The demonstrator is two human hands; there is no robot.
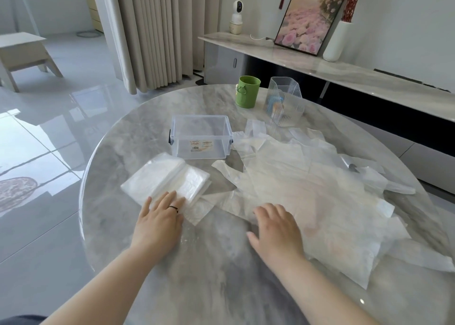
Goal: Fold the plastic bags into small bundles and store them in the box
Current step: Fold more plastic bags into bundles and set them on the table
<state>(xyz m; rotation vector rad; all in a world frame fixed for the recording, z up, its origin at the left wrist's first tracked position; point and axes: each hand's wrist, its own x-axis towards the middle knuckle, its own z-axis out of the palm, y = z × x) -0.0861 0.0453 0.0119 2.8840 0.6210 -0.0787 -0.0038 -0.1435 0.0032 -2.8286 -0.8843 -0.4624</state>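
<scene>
Table: we see a round grey marble-patterned tabletop (216,287), glossy.
Centre: a clear rectangular plastic box (202,146) with dark side clips, lidless.
Front left: a folded stack of white plastic bags (167,176), just before the box.
Right: loose translucent white plastic bags (307,189), spread overlapping.
Far side: a green cup (247,91) beside a clear ribbed container (293,107).

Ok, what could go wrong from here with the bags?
1. The folded stack is only pressed flat by the left hand; it may spring open once released.
2. The loose bags overlap under the right hand and lie near the edge of the glossy table; pulling one could drag others off.
</scene>
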